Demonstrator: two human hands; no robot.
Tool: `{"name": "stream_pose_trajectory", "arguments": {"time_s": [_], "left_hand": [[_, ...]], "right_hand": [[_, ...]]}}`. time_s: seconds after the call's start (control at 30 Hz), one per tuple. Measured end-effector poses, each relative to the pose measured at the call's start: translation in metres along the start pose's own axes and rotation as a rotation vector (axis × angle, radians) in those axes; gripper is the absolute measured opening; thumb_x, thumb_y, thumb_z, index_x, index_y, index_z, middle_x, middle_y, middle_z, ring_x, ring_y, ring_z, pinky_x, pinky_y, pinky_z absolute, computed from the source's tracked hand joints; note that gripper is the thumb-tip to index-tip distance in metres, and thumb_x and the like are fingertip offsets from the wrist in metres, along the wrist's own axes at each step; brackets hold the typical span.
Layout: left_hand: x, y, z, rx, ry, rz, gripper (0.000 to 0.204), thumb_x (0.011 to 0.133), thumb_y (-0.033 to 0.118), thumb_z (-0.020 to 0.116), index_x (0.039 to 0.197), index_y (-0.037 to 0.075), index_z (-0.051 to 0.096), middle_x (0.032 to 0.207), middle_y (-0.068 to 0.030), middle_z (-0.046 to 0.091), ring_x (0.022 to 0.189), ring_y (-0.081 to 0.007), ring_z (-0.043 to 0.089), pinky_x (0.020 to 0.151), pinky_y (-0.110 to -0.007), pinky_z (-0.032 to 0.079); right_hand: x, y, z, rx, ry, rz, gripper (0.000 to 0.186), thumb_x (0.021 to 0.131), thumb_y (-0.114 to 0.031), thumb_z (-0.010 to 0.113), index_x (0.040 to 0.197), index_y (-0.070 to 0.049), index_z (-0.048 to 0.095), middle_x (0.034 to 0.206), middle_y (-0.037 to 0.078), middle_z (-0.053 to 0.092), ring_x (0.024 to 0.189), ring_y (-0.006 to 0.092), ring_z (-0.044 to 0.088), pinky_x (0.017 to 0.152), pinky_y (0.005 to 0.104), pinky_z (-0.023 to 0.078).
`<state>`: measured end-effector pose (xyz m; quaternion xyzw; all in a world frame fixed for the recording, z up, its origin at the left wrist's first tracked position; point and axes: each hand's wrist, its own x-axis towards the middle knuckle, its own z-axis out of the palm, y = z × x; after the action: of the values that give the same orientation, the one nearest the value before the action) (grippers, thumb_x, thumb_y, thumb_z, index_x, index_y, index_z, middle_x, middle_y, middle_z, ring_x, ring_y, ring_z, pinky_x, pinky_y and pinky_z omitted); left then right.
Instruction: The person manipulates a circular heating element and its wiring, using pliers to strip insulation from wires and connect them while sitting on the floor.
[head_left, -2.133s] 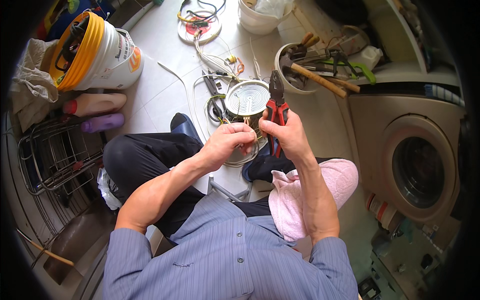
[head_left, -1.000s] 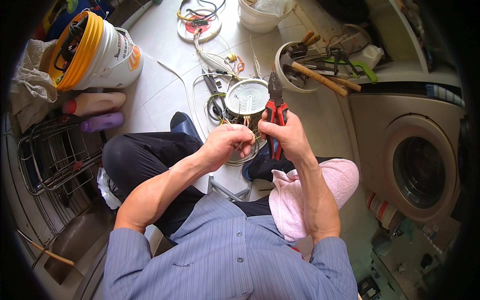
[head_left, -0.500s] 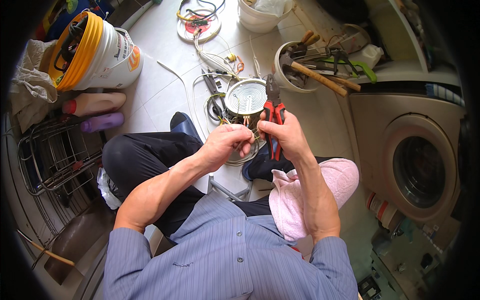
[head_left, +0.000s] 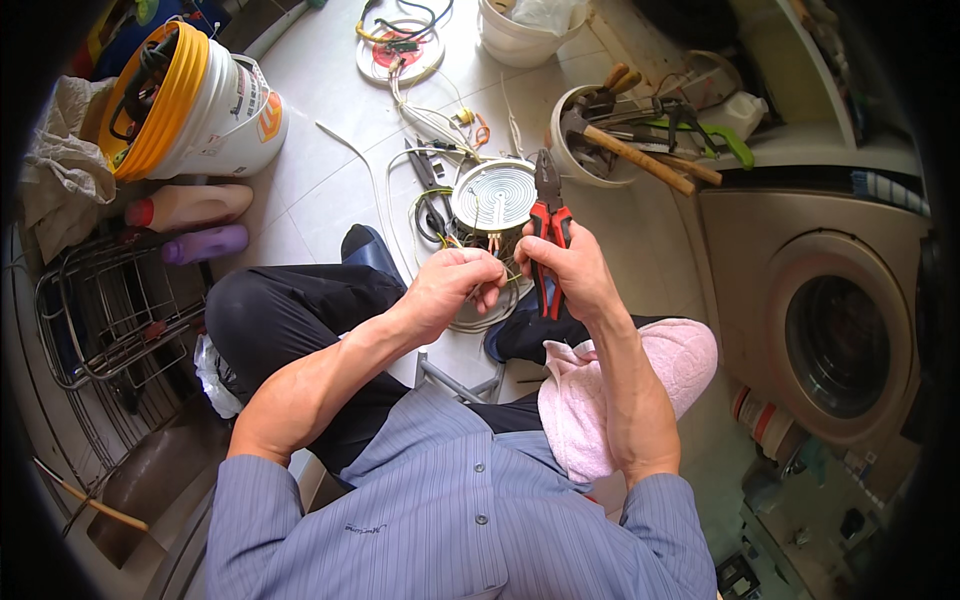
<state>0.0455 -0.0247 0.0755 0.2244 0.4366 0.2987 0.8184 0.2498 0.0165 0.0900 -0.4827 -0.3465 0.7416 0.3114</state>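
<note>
My right hand [head_left: 575, 272] is closed round combination pliers [head_left: 548, 195] with red and black handles, jaws pointing away from me. Its thumb and forefinger come together close to my left fingertips. My left hand [head_left: 450, 292] is pinched closed on what looks like a thin wire, mostly hidden by the fingers. Just beyond both hands sits a round white plate with coil rings [head_left: 497, 196]; short coloured leads come off its near edge. Loose cables [head_left: 436, 122] and a dark-handled tool [head_left: 420, 165] lie around it on the floor.
At the right, a white bucket [head_left: 556, 150] holds hammers and other tools, beside a front-loading washing machine [head_left: 740, 240]. Upper left stand a yellow-and-white bucket [head_left: 225, 120] and lying bottles [head_left: 205, 244]. A pink towel [head_left: 590, 420] covers my right knee; a wire rack [head_left: 110, 310] is left.
</note>
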Motion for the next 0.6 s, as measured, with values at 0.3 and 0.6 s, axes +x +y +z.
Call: {"name": "stream_pose_trajectory", "arguments": {"time_s": [0.3, 0.6], "left_hand": [[-0.0036, 0.0014, 0.0043, 0.155, 0.004, 0.05, 0.018, 0.095, 0.017, 0.059, 0.083, 0.004, 0.064, 0.072, -0.0012, 0.06, 0.067, -0.0086, 0.055, 0.067, -0.024, 0.043], [-0.0052, 0.0031, 0.0053, 0.209, 0.021, 0.05, 0.019, 0.095, 0.017, 0.059, 0.082, 0.004, 0.062, 0.074, -0.0002, 0.058, 0.069, -0.0082, 0.053, 0.067, -0.024, 0.043]], "right_hand": [[-0.0025, -0.0027, 0.0033, -0.02, 0.011, 0.024, 0.015, 0.087, -0.006, 0.069, 0.098, -0.001, 0.06, 0.085, 0.005, 0.065, 0.07, 0.0128, 0.061, 0.066, 0.0261, 0.049], [-0.0021, -0.0027, 0.0042, -0.022, 0.006, 0.048, 0.017, 0.087, -0.006, 0.069, 0.1, -0.001, 0.059, 0.084, 0.005, 0.064, 0.07, 0.0127, 0.061, 0.066, 0.026, 0.049]]}}
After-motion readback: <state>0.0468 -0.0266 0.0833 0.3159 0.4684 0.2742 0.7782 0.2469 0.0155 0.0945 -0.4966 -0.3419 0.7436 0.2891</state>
